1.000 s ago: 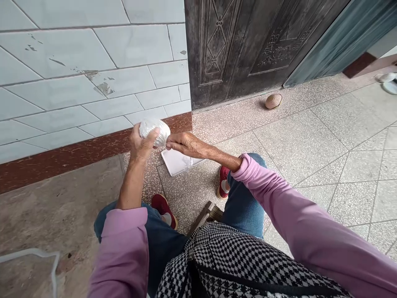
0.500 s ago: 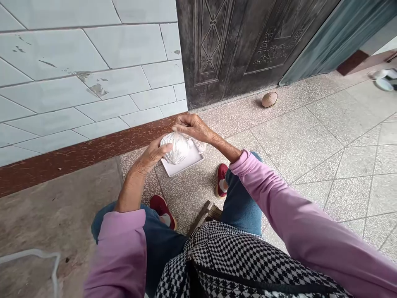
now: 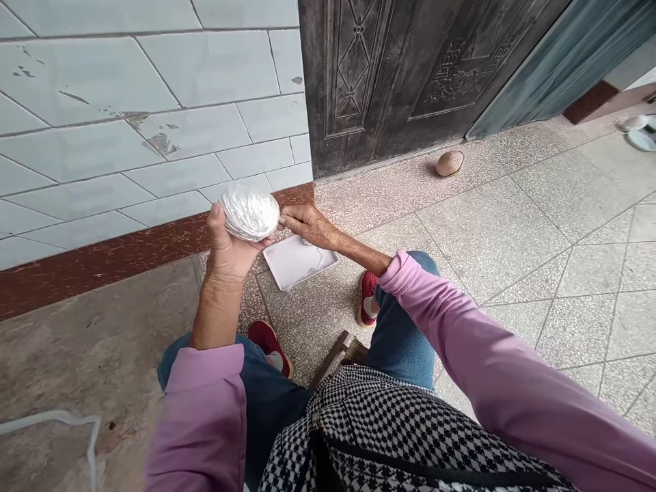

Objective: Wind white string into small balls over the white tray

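Up and away from the tray since the last look: the glossy wrapped bundle has lifted to the left and now rides in the left hand! Wide view first: a white tiled wall, chipped in patches, fills the upper left, with a dark embossed metal door right beside it. A maroon skirting band runs along the foot of the wall. Terrazzo floor tiles stretch away to the right, giving the arms plenty of room on that side, and a rough concrete strip lies to the left. Along the bottom edge come the pink sleeves, blue jeans and a black-and-white checked cloth.

Closer in, a shallow white tray sits on the floor ahead of the red shoes, a wisp of thin film across it. The bundle hangs just off the tray's upper-left corner, right in front of the skirting. Left fingers curl beneath it, thumb up its side, a firm cupping grasp. The right hand reaches in over the tray, its fingers loosely bunched at the bundle's right edge; touching or not, can't tell from here.
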Demonstrator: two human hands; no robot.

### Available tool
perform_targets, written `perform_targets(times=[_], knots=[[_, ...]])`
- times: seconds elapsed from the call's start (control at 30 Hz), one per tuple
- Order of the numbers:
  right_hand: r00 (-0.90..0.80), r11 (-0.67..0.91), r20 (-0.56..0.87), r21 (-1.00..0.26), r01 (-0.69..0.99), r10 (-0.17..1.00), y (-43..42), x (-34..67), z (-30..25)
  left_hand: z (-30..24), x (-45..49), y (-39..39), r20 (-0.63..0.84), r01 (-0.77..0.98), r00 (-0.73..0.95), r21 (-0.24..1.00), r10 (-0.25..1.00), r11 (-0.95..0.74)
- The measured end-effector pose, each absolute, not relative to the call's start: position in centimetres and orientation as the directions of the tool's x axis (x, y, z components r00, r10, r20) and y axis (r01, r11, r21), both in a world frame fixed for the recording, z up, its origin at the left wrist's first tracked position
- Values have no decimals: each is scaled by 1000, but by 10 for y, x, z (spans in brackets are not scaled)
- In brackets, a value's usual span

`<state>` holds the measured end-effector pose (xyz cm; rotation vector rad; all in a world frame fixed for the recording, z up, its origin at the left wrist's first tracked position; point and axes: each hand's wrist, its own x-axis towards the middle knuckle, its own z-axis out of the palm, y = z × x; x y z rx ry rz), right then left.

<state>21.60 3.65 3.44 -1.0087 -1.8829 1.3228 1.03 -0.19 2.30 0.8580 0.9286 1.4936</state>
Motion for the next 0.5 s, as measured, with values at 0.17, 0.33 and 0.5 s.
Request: perform_targets(times=[0.17,0.33,0.5], knots=[[-537,230,52,-935,270,842,30,217,37,16,6,6,32,-372,-144,924,989,-84],[-685,376,89,-883,281,723,13,214,24,2,-5,15,75,-263,-268,953,960,-148],[-728,471,175,-853,223,663,5,224,35,-2,-11,15,167,13,-280,985,946,-170]])
